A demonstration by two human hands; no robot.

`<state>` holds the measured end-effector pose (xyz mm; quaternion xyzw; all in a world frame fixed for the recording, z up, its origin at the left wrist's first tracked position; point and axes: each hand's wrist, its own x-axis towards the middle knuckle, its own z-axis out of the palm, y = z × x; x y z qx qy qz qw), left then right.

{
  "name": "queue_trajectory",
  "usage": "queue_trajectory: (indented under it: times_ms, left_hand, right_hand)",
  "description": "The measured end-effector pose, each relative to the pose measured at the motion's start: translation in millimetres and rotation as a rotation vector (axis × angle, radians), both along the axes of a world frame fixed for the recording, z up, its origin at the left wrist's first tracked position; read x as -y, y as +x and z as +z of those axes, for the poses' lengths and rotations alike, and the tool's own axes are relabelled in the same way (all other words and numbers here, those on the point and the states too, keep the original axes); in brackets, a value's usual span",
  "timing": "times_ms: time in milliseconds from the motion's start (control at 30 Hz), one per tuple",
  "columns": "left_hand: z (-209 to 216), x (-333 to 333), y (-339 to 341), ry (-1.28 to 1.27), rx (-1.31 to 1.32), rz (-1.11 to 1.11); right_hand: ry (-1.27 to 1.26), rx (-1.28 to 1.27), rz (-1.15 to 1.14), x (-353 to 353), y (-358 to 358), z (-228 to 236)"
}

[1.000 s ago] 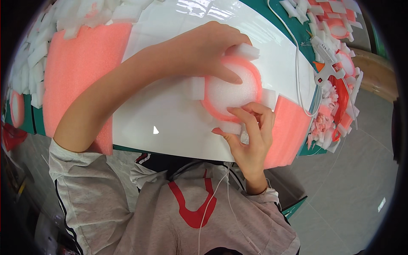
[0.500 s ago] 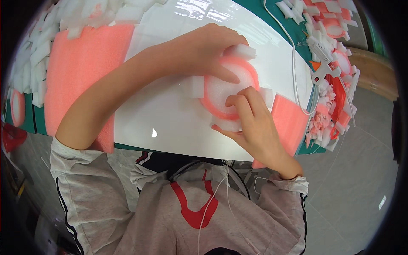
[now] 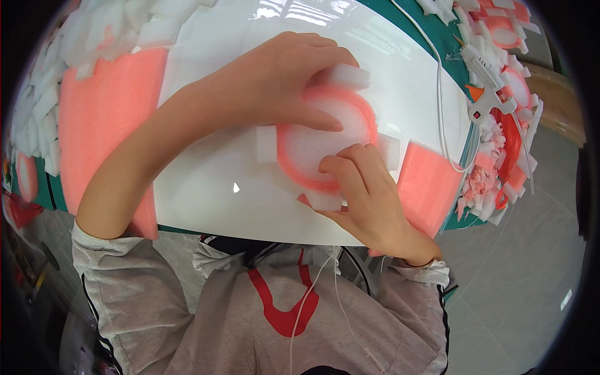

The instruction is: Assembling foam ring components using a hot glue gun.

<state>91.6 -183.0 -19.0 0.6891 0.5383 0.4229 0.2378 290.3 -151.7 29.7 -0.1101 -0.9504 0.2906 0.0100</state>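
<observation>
A round white foam disc with a pink foam rim lies on the white board. White foam blocks stick out around it: a far block, a left block, a right block and a near block. My left hand reaches round from the far left, its fingers curled behind the far block and its thumb over the disc. From the near right, my right hand grips the near edge, curled fingers on the disc and thumb beside the near block. Its grip partly hides that block.
Pink foam sheets lie to the left and right on the white board. White foam pieces are heaped at the far left. A glue gun with a white cable rests on the right among foam scraps.
In the picture, the foam disc and both hands sit slightly lower and further left. The board's surroundings have shifted too, so the view has moved. Both hands keep their hold.
</observation>
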Motion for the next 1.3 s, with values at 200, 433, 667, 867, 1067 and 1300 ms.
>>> queue_trajectory:
  times_ms: [200,433,667,867,1067,1300]
  left_hand:
    - [2.8,-2.4,-0.8,-0.006,-0.009,-0.021]
    - [3.3,-1.7,-0.8,-0.012,-0.014,-0.028]
    - [1.5,-1.7,-1.4,0.011,-0.022,-0.022]
    - [0.8,-1.4,-1.3,0.005,0.004,-0.022]
    - [-1.2,0.0,-1.5,0.005,-0.004,-0.008]
    - [-2.1,0.0,-1.3,-0.01,0.003,0.003]
  right_hand:
    - [0.036,-0.158,-0.033,2.6,4.0,-11.2]
    - [0.038,-0.124,0.04,0.8,6.4,-9.0]
    - [0.018,-0.105,0.008,2.6,4.4,-9.3]
    - [0.066,-0.122,-0.002,3.8,3.5,-10.6]
    - [0.293,-0.161,0.042,7.5,2.1,-17.1]
    - [0.271,-0.133,-0.003,9.7,0.4,-15.8]
